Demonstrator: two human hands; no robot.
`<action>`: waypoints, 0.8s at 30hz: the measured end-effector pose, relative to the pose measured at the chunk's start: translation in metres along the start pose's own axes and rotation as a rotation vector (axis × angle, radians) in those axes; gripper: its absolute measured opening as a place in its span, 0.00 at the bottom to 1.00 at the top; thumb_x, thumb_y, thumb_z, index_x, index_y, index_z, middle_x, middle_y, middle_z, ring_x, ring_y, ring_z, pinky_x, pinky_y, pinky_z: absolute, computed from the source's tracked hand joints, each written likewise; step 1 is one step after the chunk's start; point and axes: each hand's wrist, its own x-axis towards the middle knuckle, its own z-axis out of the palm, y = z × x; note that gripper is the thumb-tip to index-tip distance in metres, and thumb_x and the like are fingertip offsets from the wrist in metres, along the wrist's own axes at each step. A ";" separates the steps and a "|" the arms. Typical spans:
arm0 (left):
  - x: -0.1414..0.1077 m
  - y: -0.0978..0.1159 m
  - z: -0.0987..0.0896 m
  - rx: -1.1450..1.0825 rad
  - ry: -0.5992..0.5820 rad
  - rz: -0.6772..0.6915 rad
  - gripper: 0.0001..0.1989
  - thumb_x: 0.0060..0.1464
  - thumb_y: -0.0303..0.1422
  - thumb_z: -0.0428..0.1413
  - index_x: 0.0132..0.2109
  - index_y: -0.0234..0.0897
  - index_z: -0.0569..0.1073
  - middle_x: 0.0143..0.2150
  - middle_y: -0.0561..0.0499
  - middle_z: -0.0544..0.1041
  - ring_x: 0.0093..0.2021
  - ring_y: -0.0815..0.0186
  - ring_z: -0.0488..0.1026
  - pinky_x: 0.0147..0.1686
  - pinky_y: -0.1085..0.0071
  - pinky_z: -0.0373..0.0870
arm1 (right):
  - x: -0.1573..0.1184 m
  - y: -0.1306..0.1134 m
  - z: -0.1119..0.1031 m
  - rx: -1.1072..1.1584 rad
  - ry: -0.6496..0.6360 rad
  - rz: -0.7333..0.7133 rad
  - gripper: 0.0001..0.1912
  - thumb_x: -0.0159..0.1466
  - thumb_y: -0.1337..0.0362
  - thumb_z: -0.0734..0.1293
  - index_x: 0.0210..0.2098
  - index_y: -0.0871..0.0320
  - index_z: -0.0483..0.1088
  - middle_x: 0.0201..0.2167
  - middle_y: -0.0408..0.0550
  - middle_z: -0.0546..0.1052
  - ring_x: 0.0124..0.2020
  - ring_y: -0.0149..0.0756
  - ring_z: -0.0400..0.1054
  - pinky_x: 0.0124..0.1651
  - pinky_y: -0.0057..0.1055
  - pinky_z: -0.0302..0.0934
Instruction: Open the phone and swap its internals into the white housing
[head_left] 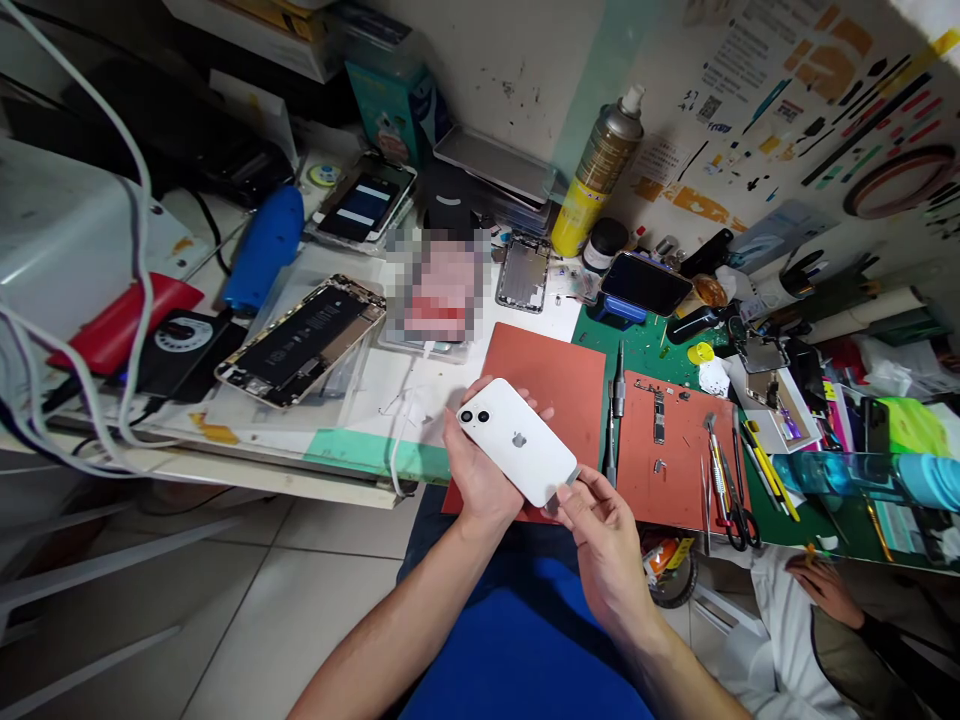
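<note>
A white smartphone (517, 440) lies back side up in my left hand (480, 475), with its two camera lenses at the upper left and an apple logo in the middle. The fingers of that hand wrap under the phone and show past its far edge. My right hand (600, 520) pinches the phone's lower right end, thumb on top. A small greyish, see-through strip (573, 476) shows at that end beside the fingertips; whether it is separate from the phone I cannot tell. Beneath the phone is a reddish-brown mat (544, 370) at the bench edge.
A second mat (637, 470) bears small parts, with tweezers and scissors (742, 525) at its right. An opened phone (304, 340) lies left, near white cables (142, 250). A spray can (600, 170) stands behind. Another person's hand (825, 590) is at lower right.
</note>
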 end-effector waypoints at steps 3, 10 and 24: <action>-0.004 0.000 0.003 -0.013 0.020 -0.011 0.22 0.69 0.54 0.53 0.52 0.45 0.82 0.43 0.45 0.85 0.44 0.56 0.83 0.55 0.49 0.80 | 0.002 -0.003 0.005 0.008 -0.016 -0.005 0.24 0.53 0.54 0.86 0.45 0.56 0.82 0.36 0.46 0.83 0.33 0.34 0.72 0.40 0.32 0.71; -0.021 0.015 0.003 0.035 0.053 -0.157 0.28 0.69 0.55 0.52 0.63 0.44 0.78 0.58 0.40 0.84 0.63 0.49 0.79 0.68 0.47 0.70 | 0.013 -0.063 -0.020 -0.276 -0.073 -0.246 0.18 0.60 0.54 0.82 0.44 0.57 0.82 0.37 0.49 0.85 0.35 0.38 0.77 0.39 0.34 0.73; -0.033 -0.007 -0.007 1.397 -0.737 1.164 0.49 0.64 0.27 0.66 0.81 0.34 0.47 0.68 0.29 0.75 0.70 0.48 0.74 0.66 0.49 0.77 | -0.003 -0.133 -0.006 -1.286 -0.310 -0.797 0.10 0.72 0.71 0.64 0.44 0.57 0.78 0.34 0.48 0.84 0.32 0.38 0.79 0.33 0.30 0.67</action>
